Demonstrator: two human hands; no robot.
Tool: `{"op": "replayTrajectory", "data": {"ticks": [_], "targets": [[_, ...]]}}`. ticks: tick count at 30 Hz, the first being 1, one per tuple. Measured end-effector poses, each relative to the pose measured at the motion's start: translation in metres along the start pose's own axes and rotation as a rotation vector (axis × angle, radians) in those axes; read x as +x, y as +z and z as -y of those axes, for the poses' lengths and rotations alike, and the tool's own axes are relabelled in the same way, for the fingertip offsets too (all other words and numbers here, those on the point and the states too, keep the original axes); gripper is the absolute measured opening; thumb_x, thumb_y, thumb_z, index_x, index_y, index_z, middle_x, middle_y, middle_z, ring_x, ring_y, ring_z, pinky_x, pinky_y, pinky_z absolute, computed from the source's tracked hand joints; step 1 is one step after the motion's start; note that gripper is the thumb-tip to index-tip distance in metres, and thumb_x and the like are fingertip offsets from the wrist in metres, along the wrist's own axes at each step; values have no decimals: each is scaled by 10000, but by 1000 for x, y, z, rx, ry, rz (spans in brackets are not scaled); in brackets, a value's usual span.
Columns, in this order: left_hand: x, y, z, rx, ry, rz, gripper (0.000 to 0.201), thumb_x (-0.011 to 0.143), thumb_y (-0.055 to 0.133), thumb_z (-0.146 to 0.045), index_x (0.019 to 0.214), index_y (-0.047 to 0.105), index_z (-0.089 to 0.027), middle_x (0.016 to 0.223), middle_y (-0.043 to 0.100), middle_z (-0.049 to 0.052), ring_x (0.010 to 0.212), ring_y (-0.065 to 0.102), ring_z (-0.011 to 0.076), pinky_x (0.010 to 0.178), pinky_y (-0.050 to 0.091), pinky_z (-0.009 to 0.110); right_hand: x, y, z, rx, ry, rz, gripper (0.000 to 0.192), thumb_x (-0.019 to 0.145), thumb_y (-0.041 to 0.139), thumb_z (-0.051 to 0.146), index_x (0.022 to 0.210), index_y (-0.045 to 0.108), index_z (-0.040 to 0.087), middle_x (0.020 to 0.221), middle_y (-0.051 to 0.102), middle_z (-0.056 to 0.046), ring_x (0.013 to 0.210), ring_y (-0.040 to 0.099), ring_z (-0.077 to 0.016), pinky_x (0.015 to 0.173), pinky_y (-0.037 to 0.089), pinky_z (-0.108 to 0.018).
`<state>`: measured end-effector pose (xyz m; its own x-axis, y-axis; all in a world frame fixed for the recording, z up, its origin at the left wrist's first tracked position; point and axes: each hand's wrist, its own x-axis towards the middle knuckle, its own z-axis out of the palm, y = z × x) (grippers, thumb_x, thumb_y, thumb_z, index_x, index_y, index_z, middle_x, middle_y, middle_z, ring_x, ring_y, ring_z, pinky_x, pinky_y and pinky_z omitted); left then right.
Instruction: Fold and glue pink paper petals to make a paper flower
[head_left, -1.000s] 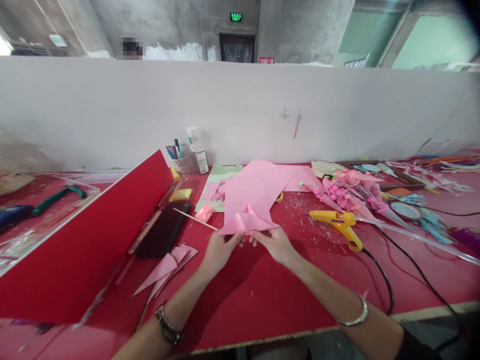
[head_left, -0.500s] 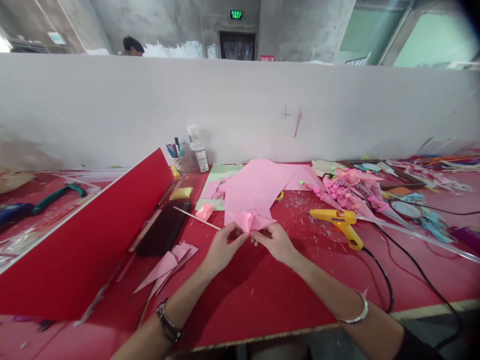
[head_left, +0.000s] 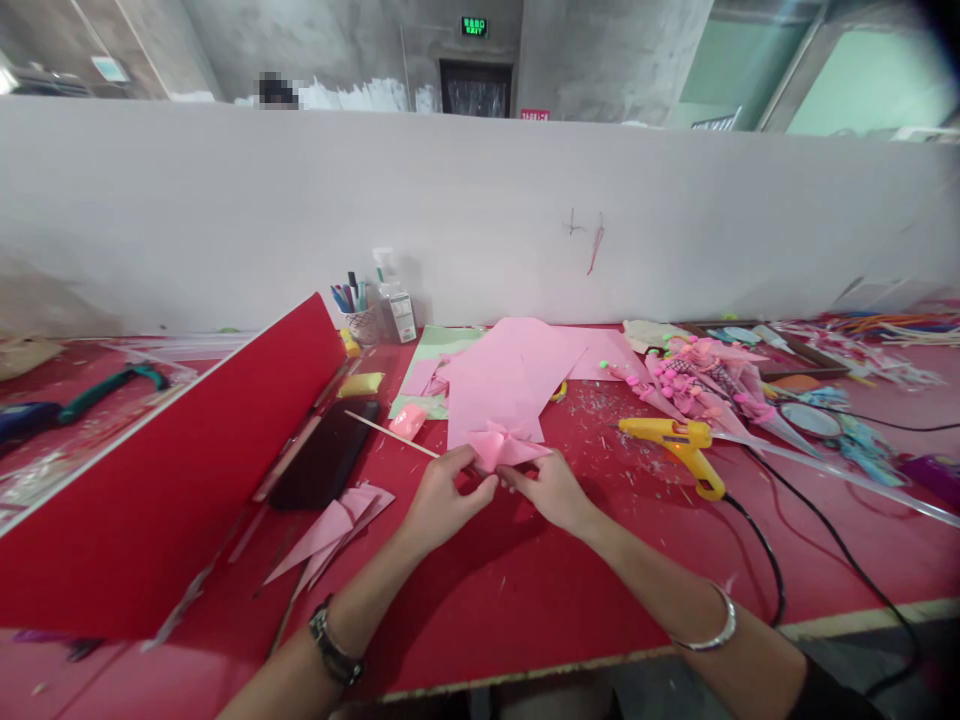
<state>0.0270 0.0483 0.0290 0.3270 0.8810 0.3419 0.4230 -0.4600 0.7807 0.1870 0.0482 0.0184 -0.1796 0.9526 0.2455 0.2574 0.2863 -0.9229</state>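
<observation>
Small folded pink paper (head_left: 504, 447) is pinched by left hand (head_left: 444, 497) and right hand (head_left: 551, 489), both grips closed on it, just left of glue gun (head_left: 677, 445), above the counter (head_left: 525, 600). Folding looks partway done; creases unfinished.

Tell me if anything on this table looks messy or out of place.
Small scraps and glue bits litter the red table beside the yellow glue gun, whose cord trails over the front edge. Both hands fold pink paper.

Pink folded paper (head_left: 504, 448) and pink sheets (head_left: 506, 375) — on a red table (head_left: 525, 590); yellow glue gun (head_left: 675, 440) with black cord (head_left: 757, 545); pale green sheet (head_left: 429, 360).
</observation>
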Motion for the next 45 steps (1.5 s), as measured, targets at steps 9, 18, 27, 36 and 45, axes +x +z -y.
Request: {"op": "replayTrajectory", "data": {"ticks": [9, 18, 27, 36, 45], "targets": [[1, 1, -4, -105, -11, 100, 192, 760, 516, -307, 793, 657, -180, 705, 610, 10, 668, 540, 146, 640, 412, 234, -4, 0, 5, 19, -187, 168, 113, 717, 563, 211, 798, 637, 185, 801, 652, -20, 758, 577, -177, 709, 438, -295], [2, 3, -5, -212, -134, 3, 271, 738, 536, -314, 521, 530, -151, 474, 512, -28, 478, 474, 99, 507, 396, 194, 1, -2, 2, 222, -83, -20, 125, 743, 513, 272, 842, 537, 199, 865, 566, -26, 829, 527, -153, 729, 416, -259], [2, 4, 5, -193, -220, -51, 280, 757, 496, -378, 631, 559, -137, 516, 532, -17, 475, 470, 109, 493, 376, 203, 4, -2, 2, 243, -15, -87, 121, 709, 555, 261, 671, 462, 193, 671, 473, 29, 643, 466, -108, 616, 385, -224], [3, 4, 6, -89, -167, 21, 284, 764, 486, -369, 590, 512, -146, 474, 421, -50, 455, 388, 89, 447, 290, 191, 2, 0, 0, 240, 126, 70, 190, 727, 538, 314, 854, 551, 174, 602, 515, 33, 496, 488, -93, 517, 400, -240], [2, 3, 8, -73, -187, 108, 310, 757, 496, -395, 570, 491, -146, 454, 408, -58, 430, 384, 78, 426, 276, 184, 0, 0, 3, 190, 107, 96, 195, 779, 474, 321, 642, 468, 182, 445, 464, 60, 400, 444, -75, 424, 354, -196]]}}
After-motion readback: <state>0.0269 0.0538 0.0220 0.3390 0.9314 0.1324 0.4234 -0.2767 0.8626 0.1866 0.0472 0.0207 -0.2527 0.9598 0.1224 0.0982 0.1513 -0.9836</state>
